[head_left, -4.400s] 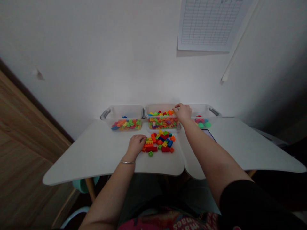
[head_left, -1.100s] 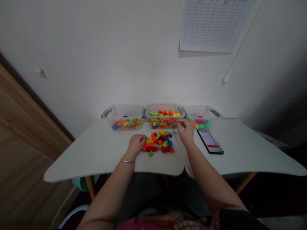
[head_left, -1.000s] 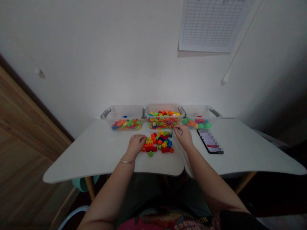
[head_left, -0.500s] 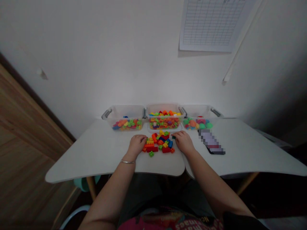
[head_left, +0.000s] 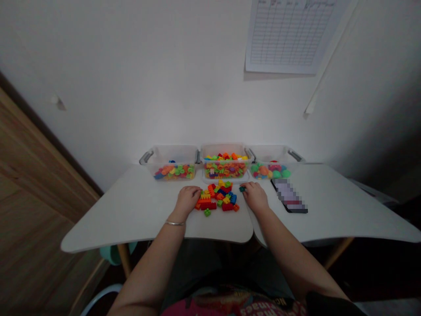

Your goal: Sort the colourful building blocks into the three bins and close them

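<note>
Teal brick (head_left: 242, 189) in R hand (head_left: 257, 196), axis unclear; red brick (head_left: 208, 206) L-R

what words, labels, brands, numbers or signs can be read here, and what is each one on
Shirt: printed letters, possibly "ma" in part; the rest is too folded and blurred to quote.
Paper on the wall: a grid with marks along the top, too small to read.
Phone: screen pixelated, nothing readable.
Plastic boxes and toy bricks: no readable text.
</note>
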`<state>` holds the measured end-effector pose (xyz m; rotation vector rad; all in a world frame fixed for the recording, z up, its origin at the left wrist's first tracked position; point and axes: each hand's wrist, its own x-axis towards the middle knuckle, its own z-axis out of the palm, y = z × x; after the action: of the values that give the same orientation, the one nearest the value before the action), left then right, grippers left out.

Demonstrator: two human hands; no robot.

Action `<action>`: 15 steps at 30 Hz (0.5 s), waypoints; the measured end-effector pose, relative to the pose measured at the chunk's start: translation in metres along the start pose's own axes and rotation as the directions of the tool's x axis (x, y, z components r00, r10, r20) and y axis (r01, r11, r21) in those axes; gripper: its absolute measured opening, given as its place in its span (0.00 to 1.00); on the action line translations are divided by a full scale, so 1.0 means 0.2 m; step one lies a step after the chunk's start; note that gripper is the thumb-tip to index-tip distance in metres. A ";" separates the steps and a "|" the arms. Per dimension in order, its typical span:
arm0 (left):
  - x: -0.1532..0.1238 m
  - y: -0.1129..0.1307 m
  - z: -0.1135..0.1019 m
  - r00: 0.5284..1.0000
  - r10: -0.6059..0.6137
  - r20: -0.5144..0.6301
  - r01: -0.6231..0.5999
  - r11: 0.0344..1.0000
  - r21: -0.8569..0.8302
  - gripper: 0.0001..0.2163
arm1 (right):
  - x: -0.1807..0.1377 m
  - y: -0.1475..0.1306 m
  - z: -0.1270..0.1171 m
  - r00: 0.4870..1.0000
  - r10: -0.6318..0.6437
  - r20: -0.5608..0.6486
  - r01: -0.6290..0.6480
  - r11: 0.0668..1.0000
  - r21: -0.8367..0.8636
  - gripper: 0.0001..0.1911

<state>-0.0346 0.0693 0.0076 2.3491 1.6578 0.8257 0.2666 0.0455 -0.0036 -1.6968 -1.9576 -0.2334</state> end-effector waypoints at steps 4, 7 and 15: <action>0.00 0.01 -0.01 1.000 -0.003 -0.008 0.003 1.000 0.006 0.14 | 0.02 -0.01 -0.02 0.986 0.099 -0.135 -0.070 0.976 0.209 0.10; 0.00 0.01 -0.01 1.000 -0.006 -0.003 0.006 1.000 0.014 0.14 | 0.07 -0.03 -0.06 0.944 0.179 -0.278 -0.061 0.920 0.387 0.12; 0.01 -0.01 0.01 1.000 0.008 -0.001 -0.008 1.000 0.006 0.15 | 0.40 -0.12 -0.23 0.746 0.425 -0.512 -0.046 0.801 0.597 0.14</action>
<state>-0.0345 0.0724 0.0049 2.3614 1.6545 0.8243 0.2517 0.0895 0.0789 -1.2406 -1.1240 -0.0941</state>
